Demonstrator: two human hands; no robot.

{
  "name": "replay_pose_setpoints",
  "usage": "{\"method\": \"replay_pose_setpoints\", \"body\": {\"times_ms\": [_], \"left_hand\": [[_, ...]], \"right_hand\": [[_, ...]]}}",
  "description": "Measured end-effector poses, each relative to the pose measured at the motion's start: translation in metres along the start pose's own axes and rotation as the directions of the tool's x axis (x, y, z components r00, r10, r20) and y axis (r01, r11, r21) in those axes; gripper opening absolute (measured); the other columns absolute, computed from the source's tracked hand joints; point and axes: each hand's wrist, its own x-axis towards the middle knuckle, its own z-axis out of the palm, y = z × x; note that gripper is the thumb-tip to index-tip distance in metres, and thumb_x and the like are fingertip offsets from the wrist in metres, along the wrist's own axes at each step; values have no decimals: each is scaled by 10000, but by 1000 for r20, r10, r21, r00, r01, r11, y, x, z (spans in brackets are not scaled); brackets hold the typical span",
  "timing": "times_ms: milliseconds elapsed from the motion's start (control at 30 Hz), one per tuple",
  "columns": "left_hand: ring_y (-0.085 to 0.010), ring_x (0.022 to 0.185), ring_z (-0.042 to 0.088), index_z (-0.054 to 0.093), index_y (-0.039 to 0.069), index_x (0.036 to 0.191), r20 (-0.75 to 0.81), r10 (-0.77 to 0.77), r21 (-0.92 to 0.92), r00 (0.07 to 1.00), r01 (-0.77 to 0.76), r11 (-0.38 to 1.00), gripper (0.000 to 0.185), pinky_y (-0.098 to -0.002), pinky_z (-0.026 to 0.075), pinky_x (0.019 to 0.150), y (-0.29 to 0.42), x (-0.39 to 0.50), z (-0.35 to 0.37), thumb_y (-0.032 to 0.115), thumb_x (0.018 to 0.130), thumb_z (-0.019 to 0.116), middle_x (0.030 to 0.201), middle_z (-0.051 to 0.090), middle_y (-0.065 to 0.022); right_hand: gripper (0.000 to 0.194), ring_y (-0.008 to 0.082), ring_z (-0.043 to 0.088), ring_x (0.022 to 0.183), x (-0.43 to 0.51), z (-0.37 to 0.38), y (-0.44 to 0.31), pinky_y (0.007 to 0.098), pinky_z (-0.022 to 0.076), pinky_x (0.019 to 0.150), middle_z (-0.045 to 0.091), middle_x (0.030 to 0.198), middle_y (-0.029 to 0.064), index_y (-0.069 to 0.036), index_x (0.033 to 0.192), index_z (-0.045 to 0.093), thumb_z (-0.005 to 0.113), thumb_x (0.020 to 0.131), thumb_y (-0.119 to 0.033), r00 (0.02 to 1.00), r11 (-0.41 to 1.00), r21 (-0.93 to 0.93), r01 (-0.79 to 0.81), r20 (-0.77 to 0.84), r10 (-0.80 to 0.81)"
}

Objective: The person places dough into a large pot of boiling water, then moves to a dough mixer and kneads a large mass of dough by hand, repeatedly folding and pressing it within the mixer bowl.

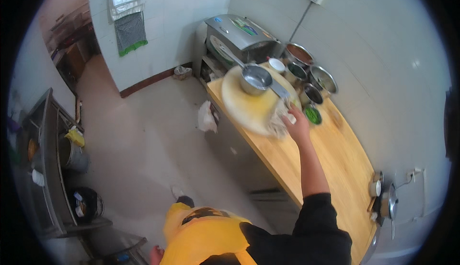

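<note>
My right hand (299, 123) reaches over the near right part of a round white cutting board (244, 110) with yellow stains. Its fingers are on a crumpled pale cloth (278, 123) that lies at the board's edge. Just beyond the cloth, a cleaver (279, 88) lies flat, partly hidden by a long-handled metal ladle pot (256, 80) on the board. Beside my hand stands a small metal pot of chopped greens (313, 115). Low at my side, by the yellow apron (208, 240), my left hand (157, 255) shows only in part; whether it holds anything is unclear.
The board rests on a wooden worktop (334, 153) along the tiled wall. Several metal pots (312, 94) and a white bowl (276, 65) line its back. A metal-lidded appliance (244, 31) stands beyond. At left are a metal sink unit (50, 164) and a bucket (73, 157); a white bag (207, 117) is beside the table.
</note>
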Motion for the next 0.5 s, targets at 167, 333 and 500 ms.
{"method": "replay_pose_setpoints", "body": {"times_ms": [167,333,500], "left_hand": [[-354,920,653,598,9,1178,-5,185,-21,983,-185,983,349,-434,518,812,179,223,-159,172,871,621,1020,676,-190],[-335,948,652,572,27,1225,-29,466,113,884,-460,880,376,-425,516,831,343,412,-281,181,886,625,1037,675,-180],[-345,986,639,590,16,1213,38,495,121,868,-495,860,373,-418,501,878,432,552,-309,183,882,630,1117,653,-195]], "right_hand": [[312,182,673,814,124,30,-76,303,521,762,704,861,121,-6,1054,686,677,879,-264,993,945,310,-105,81,84],[320,239,672,840,267,90,-132,338,512,764,712,924,128,-20,1044,692,641,880,-290,960,995,98,-22,279,-6],[393,235,584,633,401,229,-55,397,476,596,638,760,109,37,896,668,647,861,-355,860,864,267,-426,415,296]]}}
